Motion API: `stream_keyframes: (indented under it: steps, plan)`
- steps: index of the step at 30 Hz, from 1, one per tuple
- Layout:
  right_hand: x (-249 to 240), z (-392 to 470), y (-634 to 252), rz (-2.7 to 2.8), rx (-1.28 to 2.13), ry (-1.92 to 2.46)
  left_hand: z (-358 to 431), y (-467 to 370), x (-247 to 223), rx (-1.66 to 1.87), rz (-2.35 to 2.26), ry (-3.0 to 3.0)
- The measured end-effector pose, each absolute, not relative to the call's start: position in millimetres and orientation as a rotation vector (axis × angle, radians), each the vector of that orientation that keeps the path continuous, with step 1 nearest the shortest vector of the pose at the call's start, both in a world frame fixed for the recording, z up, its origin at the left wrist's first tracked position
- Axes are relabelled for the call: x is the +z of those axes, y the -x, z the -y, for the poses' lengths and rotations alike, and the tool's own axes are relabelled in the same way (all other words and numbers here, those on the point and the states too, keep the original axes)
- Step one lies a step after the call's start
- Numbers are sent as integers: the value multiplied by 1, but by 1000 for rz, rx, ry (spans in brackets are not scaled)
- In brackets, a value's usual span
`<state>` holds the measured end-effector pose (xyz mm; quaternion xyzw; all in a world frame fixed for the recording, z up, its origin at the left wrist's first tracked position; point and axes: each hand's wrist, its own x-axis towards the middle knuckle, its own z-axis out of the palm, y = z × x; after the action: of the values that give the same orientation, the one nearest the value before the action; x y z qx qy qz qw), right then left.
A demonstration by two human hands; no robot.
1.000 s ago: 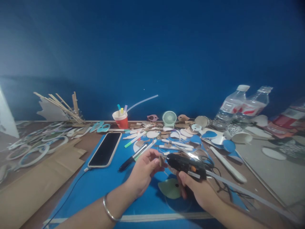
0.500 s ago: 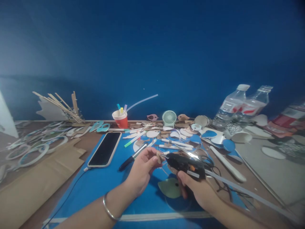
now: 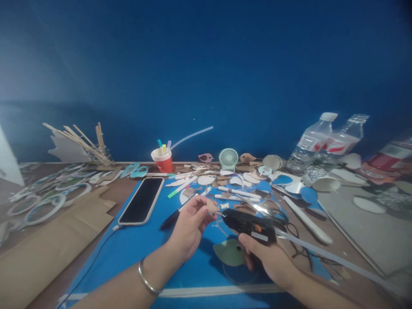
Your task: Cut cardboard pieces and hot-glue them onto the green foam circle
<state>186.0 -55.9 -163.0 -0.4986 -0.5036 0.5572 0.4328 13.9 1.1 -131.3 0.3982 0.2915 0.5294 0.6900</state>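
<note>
the right hand (image 3: 270, 259) is wrapping around a black glue gun (image 3: 247, 225), fingers closing over the grip, which is mostly hiding under the palm. the gun is hanging over the blue mat (image 3: 138, 257), in front of the person, its long axis running from about ten o'clock to four o'clock. its metal nozzle is pointing toward ten, at the left hand, while a long pale glue stick (image 3: 334, 253) is trailing out of its rear toward four. the left hand (image 3: 189, 225) is pinching a small tan piece (image 3: 211, 207) between thumb and fingers, just at the nozzle's tip; whether the two are touching i cannot tell. a green bird-shaped cutout (image 3: 228, 252) is showing at the gun's seven o'clock, its pointed end turning toward ten. a dark marker (image 3: 170, 219) is lying just beside the left hand at ten o'clock, partly hiding behind it, and a phone (image 3: 141, 201) is lying farther out that way. black-handled scissors (image 3: 280, 221) are resting at the gun's three o'clock. on the table, a small green fan (image 3: 228, 159) is standing between the gun's eleven and twelve.
</note>
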Motion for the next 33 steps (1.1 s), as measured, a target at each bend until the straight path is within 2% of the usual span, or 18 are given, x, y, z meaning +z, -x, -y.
stream_keyframes:
  steps: [33]
  plan:
    - [-146, 54, -184, 1235, 1344, 1291, 0, -13, -128, 1144, -727, -966]
